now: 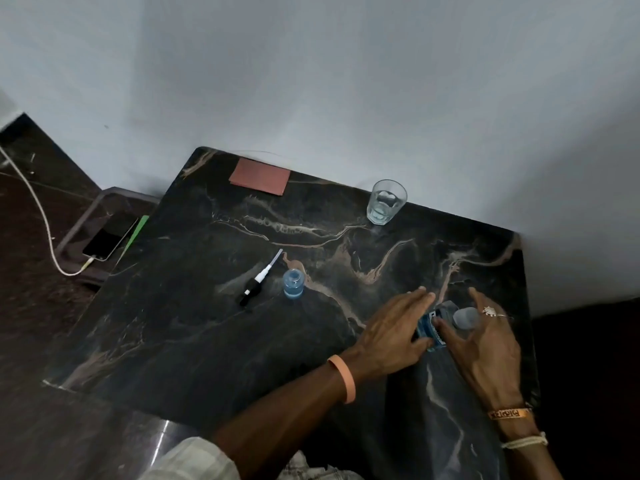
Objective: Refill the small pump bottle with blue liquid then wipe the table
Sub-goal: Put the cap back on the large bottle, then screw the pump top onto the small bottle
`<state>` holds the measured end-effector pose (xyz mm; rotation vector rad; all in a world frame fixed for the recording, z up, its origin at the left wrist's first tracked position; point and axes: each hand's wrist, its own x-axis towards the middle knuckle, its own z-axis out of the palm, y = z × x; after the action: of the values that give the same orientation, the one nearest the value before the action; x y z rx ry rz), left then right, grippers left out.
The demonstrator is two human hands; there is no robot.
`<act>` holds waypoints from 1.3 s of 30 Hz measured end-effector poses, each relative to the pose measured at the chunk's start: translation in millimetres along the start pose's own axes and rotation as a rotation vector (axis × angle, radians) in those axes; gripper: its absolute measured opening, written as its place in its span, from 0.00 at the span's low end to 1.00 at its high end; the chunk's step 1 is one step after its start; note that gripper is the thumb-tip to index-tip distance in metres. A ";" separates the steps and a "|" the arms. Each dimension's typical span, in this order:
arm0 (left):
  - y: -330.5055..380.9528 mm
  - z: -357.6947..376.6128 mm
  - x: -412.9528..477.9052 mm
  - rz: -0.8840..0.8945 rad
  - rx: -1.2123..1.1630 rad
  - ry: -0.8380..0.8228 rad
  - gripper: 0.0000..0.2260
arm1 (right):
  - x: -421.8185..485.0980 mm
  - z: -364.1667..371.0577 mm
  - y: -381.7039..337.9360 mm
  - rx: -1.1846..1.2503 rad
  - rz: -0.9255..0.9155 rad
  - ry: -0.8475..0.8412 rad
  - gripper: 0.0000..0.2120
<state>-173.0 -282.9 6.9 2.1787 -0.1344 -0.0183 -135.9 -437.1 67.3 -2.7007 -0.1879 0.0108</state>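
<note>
Small pump bottle (293, 284) stood open near table (173, 341) centre, some blue liquid inside; fill level hard to judge. Pump head (258, 279) lay just left of it, so not refitted. Well right of the bottle, left hand (391, 330) fingers flat and spread against the refill bottle (433, 327); right hand (485, 344) fingers loosely open at its cap (465, 317). I couldn't tell if either gripped. Red cloth (259, 177) lay behind the bottle, untouched. My read: pour probably done, pump refit and wipe pending.
</note>
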 end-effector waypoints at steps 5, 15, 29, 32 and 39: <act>-17.3 -42.1 -28.1 -0.022 -0.060 0.283 0.25 | -0.9 -1.0 -32.9 -0.091 -0.205 0.284 0.36; -136.1 -169.8 -118.4 -0.563 0.041 0.699 0.19 | -42.0 111.5 -174.0 0.369 -0.623 -0.314 0.17; -187.4 -166.6 -139.2 -0.611 0.241 0.263 0.08 | -38.6 224.1 -234.8 -0.035 -0.614 -0.614 0.37; -182.7 -179.0 -144.1 -0.603 0.116 0.263 0.07 | -33.7 221.9 -240.6 -0.025 -0.663 -0.550 0.32; -133.8 -230.3 -142.6 -0.623 -0.284 0.446 0.12 | -15.8 189.1 -264.5 0.094 -0.804 -0.174 0.23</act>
<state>-288.1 -4.1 24.5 1.8120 0.7537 0.0897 -193.0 -122.4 6.6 -2.3437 -1.2619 0.0132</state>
